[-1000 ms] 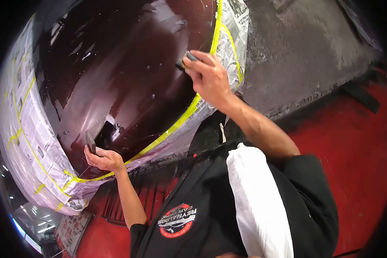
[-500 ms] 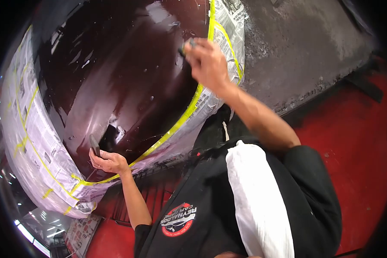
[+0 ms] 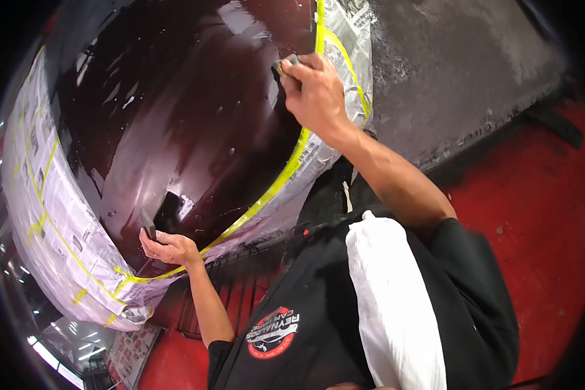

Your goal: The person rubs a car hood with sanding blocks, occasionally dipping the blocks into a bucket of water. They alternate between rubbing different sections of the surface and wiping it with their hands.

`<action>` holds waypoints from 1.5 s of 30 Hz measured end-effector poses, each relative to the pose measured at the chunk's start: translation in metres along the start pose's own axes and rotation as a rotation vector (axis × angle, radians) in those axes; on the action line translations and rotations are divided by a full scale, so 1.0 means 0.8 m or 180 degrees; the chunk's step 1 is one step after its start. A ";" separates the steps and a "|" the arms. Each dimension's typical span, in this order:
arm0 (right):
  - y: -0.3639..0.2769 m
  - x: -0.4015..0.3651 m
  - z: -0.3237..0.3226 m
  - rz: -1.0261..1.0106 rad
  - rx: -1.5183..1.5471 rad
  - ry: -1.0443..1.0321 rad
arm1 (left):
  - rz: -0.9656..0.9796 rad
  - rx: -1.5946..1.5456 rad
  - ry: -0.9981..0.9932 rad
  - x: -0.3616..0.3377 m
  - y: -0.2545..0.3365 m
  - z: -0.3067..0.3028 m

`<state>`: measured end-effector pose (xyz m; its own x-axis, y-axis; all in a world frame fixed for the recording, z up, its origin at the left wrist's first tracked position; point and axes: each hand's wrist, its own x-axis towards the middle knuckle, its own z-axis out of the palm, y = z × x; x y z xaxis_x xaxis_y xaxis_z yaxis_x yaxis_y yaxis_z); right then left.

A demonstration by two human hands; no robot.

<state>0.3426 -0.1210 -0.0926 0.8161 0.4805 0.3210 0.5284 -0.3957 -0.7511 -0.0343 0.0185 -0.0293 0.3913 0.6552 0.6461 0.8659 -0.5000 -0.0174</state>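
Wet drops and streaks cover a glossy dark maroon car panel. My right hand grips a small dark block, which looks like a sanding block. It sits against the panel near the taped right edge, with fingers wrapped over it. Lower left, my left hand pinches a thin, flat dark grey piece, possibly a rubber squeegee. That piece stands on edge over the panel's lower corner, partly hidden by my fingers. Yellow masking tape runs along the panel's edge.
Newspaper and plastic masking cover the neighbouring parts on the left; more newspaper lies along the right edge. A rough dark grey surface is at upper right. The floor is red. A white cloth hangs down my front.
My right hand was blurred by motion and now shows sharply, with the block at nearly the same spot. My left hand appears slightly farther right and lower, along with a small shift of the whole view.
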 end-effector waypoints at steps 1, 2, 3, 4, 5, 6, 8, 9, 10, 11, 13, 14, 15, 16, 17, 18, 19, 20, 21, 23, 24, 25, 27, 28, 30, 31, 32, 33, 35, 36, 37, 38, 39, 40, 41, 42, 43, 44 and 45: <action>-0.013 -0.016 -0.004 -0.0024 0.0012 0.0013 | -0.0009 0.0002 0.0028 0.002 -0.001 0.000; -0.033 -0.048 -0.014 -0.0082 0.0266 -0.0082 | -0.0046 -0.0010 0.0065 0.001 0.000 0.000; -0.047 -0.061 -0.020 -0.0126 0.0516 -0.0189 | -0.0076 -0.0018 0.0085 -0.002 0.001 0.002; -0.048 -0.062 -0.021 0.0015 0.0639 -0.0232 | -0.0081 0.0027 0.0054 -0.003 -0.002 0.003; -0.042 -0.054 -0.017 0.0036 0.0637 -0.0234 | -0.0067 0.0027 0.0038 -0.003 -0.005 0.002; -0.029 -0.034 -0.009 0.0159 0.0409 -0.0153 | -0.0025 -0.0003 0.0035 -0.001 -0.004 0.003; -0.026 -0.022 -0.010 0.0192 0.0130 -0.0124 | -0.0015 -0.0011 0.0042 -0.004 -0.003 -0.001; -0.039 -0.037 -0.014 0.0177 0.0140 -0.0115 | -0.0037 0.0017 0.0053 -0.003 -0.004 -0.001; -0.055 -0.062 -0.021 0.0152 0.0372 -0.0241 | -0.0063 0.0042 0.0061 -0.002 -0.003 0.002; -0.062 -0.076 -0.025 0.0137 0.0596 -0.0385 | -0.0076 0.0046 0.0057 -0.003 -0.002 0.004; -0.044 -0.059 -0.019 -0.0023 0.0332 -0.0289 | 0.0026 -0.0005 0.0075 -0.003 -0.003 0.002; -0.029 -0.038 -0.012 0.0193 0.0262 -0.0238 | 0.0016 -0.0008 0.0072 -0.002 -0.002 0.002; -0.021 -0.022 -0.009 0.0389 0.0202 -0.0195 | 0.0051 0.0015 0.0037 -0.001 0.000 0.000; -0.024 -0.025 -0.013 0.0201 0.0099 -0.0171 | 0.0090 0.0045 0.0011 0.000 0.000 -0.001; -0.038 -0.042 -0.017 0.0185 0.0103 -0.0184 | 0.0072 0.0055 0.0014 0.000 -0.002 -0.002; -0.056 -0.068 -0.024 0.0081 0.0287 -0.0297 | 0.0055 0.0072 0.0032 -0.002 -0.003 -0.001; -0.065 -0.078 -0.029 -0.0023 0.0466 -0.0407 | 0.0039 0.0084 0.0051 -0.004 -0.002 0.001; -0.057 -0.072 -0.030 -0.0223 0.0429 -0.0392 | 0.0034 0.0089 0.0031 -0.006 -0.003 0.000; -0.046 -0.058 -0.026 -0.0204 0.0288 -0.0301 | 0.0056 0.0068 0.0026 -0.005 -0.003 0.000; -0.032 -0.018 -0.018 0.0351 0.0209 -0.0415 | 0.0062 0.0058 0.0027 -0.004 -0.001 -0.003; -0.034 -0.022 -0.019 0.0074 0.0033 -0.0295 | 0.0030 0.0005 0.0046 -0.002 0.002 -0.004; -0.045 -0.040 -0.022 0.0065 0.0029 -0.0416 | -0.0004 -0.0063 0.0063 0.000 0.005 -0.002; -0.067 -0.073 -0.031 -0.0077 0.0432 -0.0532 | -0.0068 -0.0069 0.0083 -0.002 0.003 0.001; -0.058 -0.068 -0.031 -0.0252 0.0420 -0.0503 | -0.0103 -0.0073 0.0072 -0.003 0.002 0.001; -0.033 -0.033 -0.019 -0.0026 0.0138 -0.0281 | -0.0061 -0.0074 0.0056 -0.003 0.001 0.004; -0.026 -0.020 -0.015 0.0123 0.0111 -0.0170 | -0.0043 -0.0031 0.0044 -0.003 0.000 0.000; -0.028 -0.024 -0.017 0.0124 0.0006 -0.0345 | -0.0031 -0.0021 0.0061 -0.002 -0.002 -0.002; -0.035 -0.038 -0.022 0.0121 0.0008 -0.0329 | -0.0048 -0.0032 0.0091 -0.002 -0.001 -0.001; -0.044 -0.070 -0.033 -0.0462 0.0514 -0.0667 | -0.0062 -0.0054 0.0116 -0.003 0.005 0.003; -0.028 -0.059 -0.034 -0.0692 0.0418 -0.0840 | -0.0027 -0.0006 0.0063 -0.003 0.004 0.000; -0.002 -0.035 -0.027 -0.0914 0.0320 -0.0641 | 0.0003 0.0038 0.0029 -0.002 0.003 -0.001; 0.027 0.003 -0.013 -0.0576 0.0420 -0.0458 | 0.0011 0.0053 0.0037 -0.003 0.000 0.000; 0.042 0.025 -0.005 -0.0234 0.0524 -0.0286 | 0.0019 0.0071 0.0021 -0.004 0.000 -0.003; 0.040 0.025 -0.007 -0.0230 0.0533 -0.0278 | -0.0027 0.0042 0.0022 -0.004 0.002 -0.003; 0.038 0.025 -0.010 -0.0392 0.0480 -0.0324 | -0.0065 0.0003 0.0019 -0.002 0.003 -0.002; 0.037 0.024 -0.011 -0.0559 0.0422 -0.0382 | -0.0067 0.0016 0.0044 -0.003 0.001 -0.001; 0.034 -0.010 -0.006 -0.0923 0.0542 -0.0442 | -0.0071 0.0010 0.0062 -0.002 0.002 0.002; 0.006 -0.030 -0.018 -0.0747 0.0634 -0.0523 | -0.0082 0.0006 0.0083 -0.003 0.002 0.004; -0.016 -0.043 -0.028 -0.0551 0.0727 -0.0617 | -0.0087 0.0010 0.0082 -0.004 0.001 0.002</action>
<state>0.3131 -0.1500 -0.0807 0.6478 0.6736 0.3560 0.5713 -0.1204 -0.8118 -0.0345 0.0172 -0.0323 0.3594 0.6539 0.6658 0.8771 -0.4804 -0.0017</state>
